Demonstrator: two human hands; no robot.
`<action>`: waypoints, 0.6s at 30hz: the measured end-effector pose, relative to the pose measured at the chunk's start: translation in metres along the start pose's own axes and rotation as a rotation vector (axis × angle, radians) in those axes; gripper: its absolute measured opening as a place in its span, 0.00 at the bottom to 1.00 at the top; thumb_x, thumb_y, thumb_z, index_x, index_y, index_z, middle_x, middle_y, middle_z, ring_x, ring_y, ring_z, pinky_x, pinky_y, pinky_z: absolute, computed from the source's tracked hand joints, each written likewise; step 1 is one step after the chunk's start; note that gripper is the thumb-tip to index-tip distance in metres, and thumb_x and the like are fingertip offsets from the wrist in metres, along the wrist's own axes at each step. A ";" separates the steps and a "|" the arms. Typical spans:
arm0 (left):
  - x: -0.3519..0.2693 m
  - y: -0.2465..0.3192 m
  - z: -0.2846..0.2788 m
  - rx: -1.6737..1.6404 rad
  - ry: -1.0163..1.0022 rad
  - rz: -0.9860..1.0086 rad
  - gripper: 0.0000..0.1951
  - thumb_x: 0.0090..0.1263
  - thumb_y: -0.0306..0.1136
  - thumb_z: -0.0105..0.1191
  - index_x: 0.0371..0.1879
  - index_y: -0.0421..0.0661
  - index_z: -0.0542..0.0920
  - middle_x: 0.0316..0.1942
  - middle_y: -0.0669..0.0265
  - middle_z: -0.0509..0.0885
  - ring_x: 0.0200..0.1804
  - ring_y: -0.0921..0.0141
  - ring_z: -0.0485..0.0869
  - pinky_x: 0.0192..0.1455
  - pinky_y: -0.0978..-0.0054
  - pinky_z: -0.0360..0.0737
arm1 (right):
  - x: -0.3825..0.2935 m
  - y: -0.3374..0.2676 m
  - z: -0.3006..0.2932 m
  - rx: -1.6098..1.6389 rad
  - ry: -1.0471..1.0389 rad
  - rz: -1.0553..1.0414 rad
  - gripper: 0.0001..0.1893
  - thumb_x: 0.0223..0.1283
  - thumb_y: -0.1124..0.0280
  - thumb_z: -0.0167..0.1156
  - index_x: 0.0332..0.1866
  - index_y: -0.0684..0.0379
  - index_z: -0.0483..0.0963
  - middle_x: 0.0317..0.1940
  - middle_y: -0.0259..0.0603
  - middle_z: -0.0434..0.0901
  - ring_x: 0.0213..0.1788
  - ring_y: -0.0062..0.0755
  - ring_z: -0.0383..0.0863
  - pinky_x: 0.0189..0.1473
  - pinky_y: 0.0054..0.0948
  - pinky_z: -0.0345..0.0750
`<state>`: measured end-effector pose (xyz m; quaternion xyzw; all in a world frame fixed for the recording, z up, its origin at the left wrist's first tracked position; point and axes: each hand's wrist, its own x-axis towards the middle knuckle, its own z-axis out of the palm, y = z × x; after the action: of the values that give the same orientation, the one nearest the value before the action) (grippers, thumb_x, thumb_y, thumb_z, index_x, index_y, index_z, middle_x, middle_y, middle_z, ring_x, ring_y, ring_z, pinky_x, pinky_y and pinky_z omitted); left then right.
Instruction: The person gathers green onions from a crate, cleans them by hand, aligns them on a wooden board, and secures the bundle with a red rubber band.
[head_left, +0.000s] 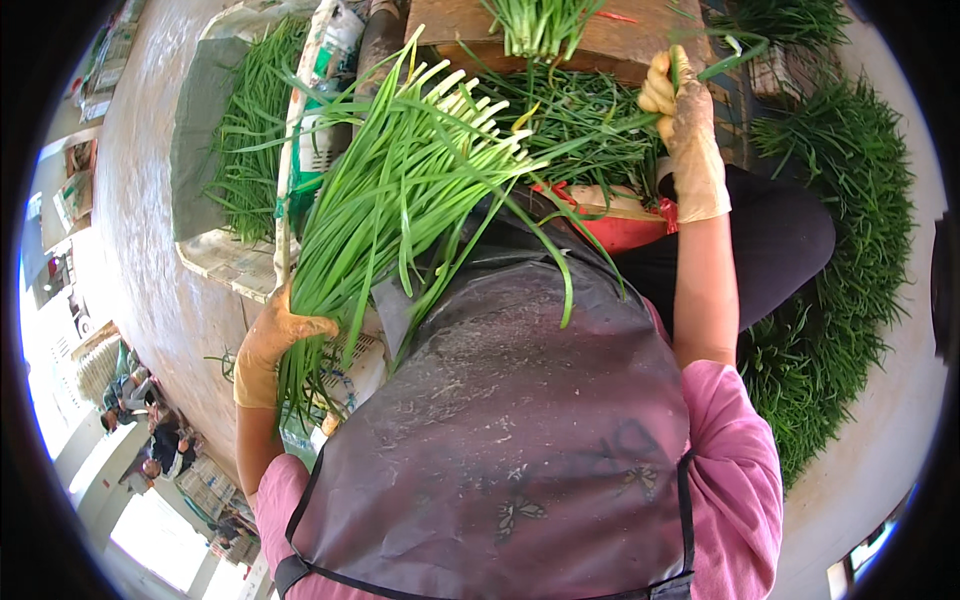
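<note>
My left hand (289, 326), in a pale yellowish glove, is closed around the leafy end of a large bunch of garlic chives (382, 202). The bunch slants up and right across my lap, its pale stem ends pointing to the upper right. A few long leaves hang loose from it over my dark apron (517, 390). My right hand (679, 97), in a soiled glove of the same kind, is raised by the wooden board's right corner and pinches a few stray green leaves (731, 60). Beneath it lies a heap of loose leaves (592, 120) over a red container (619, 232).
Another chive bunch (540, 30) lies on the wooden board (457, 34). A lined plastic crate (225, 259) with chives stands at left. A long pile of chives (832, 300) covers the floor at right. Other people (169, 446) sit in the left distance.
</note>
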<state>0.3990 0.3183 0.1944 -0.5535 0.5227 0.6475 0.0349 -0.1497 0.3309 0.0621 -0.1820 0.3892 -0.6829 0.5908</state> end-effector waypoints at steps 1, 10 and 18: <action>0.001 -0.006 -0.012 0.027 -0.013 0.002 0.48 0.45 0.47 0.78 0.64 0.37 0.68 0.45 0.61 0.82 0.38 0.68 0.84 0.44 0.69 0.81 | 0.007 -0.003 -0.001 -0.675 0.181 0.146 0.20 0.65 0.48 0.58 0.34 0.57 0.75 0.17 0.31 0.68 0.17 0.24 0.65 0.19 0.27 0.63; 0.024 -0.017 -0.041 0.436 0.003 0.250 0.34 0.54 0.37 0.72 0.60 0.37 0.73 0.48 0.56 0.84 0.48 0.64 0.82 0.56 0.68 0.77 | 0.058 0.074 0.144 -1.121 -0.731 -0.616 0.40 0.53 0.46 0.69 0.68 0.59 0.67 0.63 0.47 0.72 0.65 0.43 0.71 0.69 0.35 0.65; 0.013 -0.026 -0.039 0.324 0.097 0.062 0.30 0.54 0.32 0.71 0.57 0.39 0.74 0.41 0.61 0.85 0.40 0.70 0.82 0.48 0.70 0.80 | 0.018 0.003 0.084 -0.913 -0.415 0.110 0.27 0.64 0.47 0.59 0.57 0.60 0.77 0.56 0.43 0.80 0.62 0.39 0.76 0.65 0.33 0.70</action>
<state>0.4362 0.2953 0.1744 -0.5551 0.6379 0.5280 0.0783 -0.0926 0.2870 0.1094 -0.5329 0.5316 -0.3603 0.5510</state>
